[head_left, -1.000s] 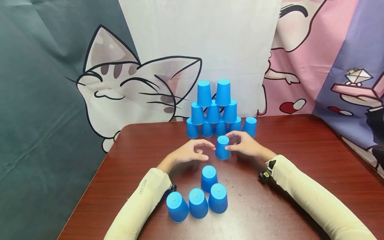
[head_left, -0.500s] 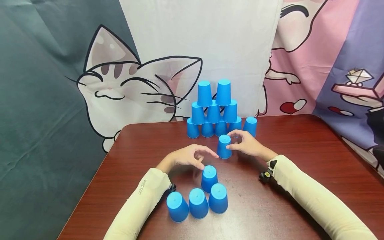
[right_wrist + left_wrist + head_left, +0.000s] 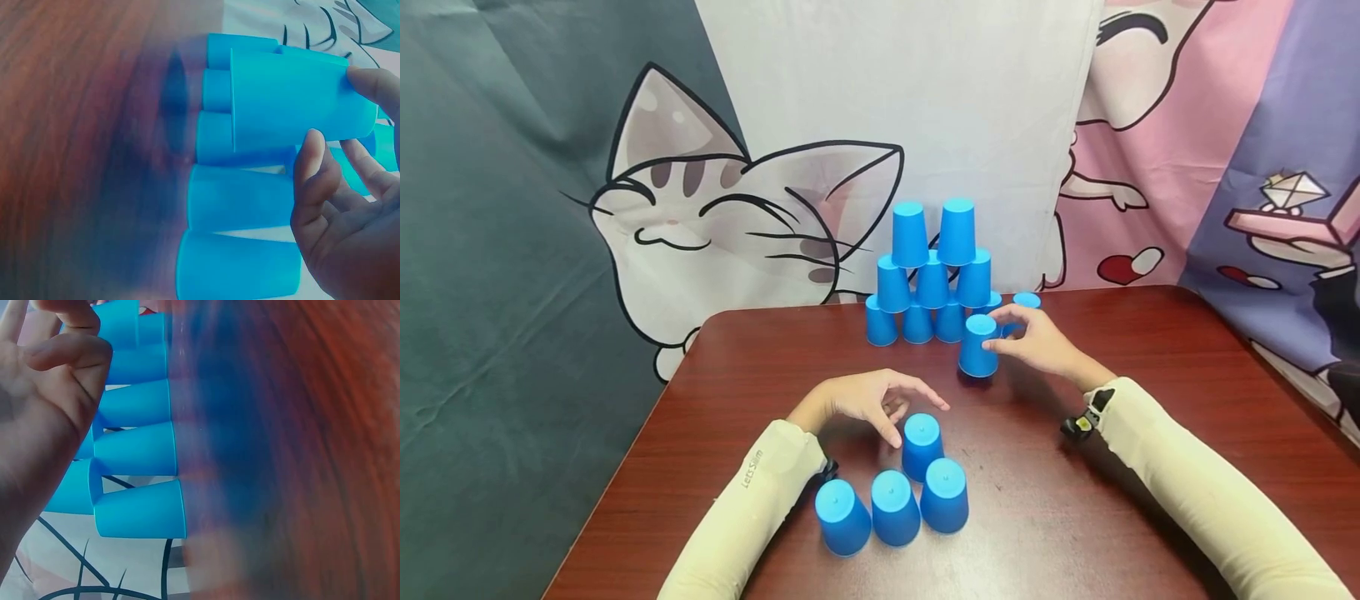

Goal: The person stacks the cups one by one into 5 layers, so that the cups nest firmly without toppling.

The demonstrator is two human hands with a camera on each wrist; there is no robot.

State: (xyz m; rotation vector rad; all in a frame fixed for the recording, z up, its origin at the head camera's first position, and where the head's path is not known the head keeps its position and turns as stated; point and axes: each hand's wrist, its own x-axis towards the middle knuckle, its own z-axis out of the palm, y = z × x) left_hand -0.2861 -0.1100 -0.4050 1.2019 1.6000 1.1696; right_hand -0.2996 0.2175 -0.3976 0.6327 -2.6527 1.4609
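Observation:
My right hand [image 3: 1037, 342] grips an upside-down blue plastic cup [image 3: 978, 347] between thumb and fingers. In the right wrist view this held cup [image 3: 294, 97] has its rim off the table, with a shadow beside it. My left hand [image 3: 876, 400] hovers at a single upside-down cup [image 3: 922, 450], thumb at its left side and index finger reaching over behind it, holding nothing. Behind the held cup stands a stack of blue cups [image 3: 932, 282], with two on top, three in the middle and a row below. One more cup [image 3: 1027, 302] continues that bottom row, partly hidden by my right hand.
Three upside-down cups, the left cup [image 3: 843, 518], the middle cup [image 3: 896, 509] and the right cup [image 3: 945, 497], stand near the front of the brown wooden table [image 3: 1075, 517]. A cat-printed cloth [image 3: 677, 217] hangs behind the table's back edge.
My right hand has carried its cup up and to the right, toward the stack. My left hand has come down from beside that cup to the single cup nearer the front.

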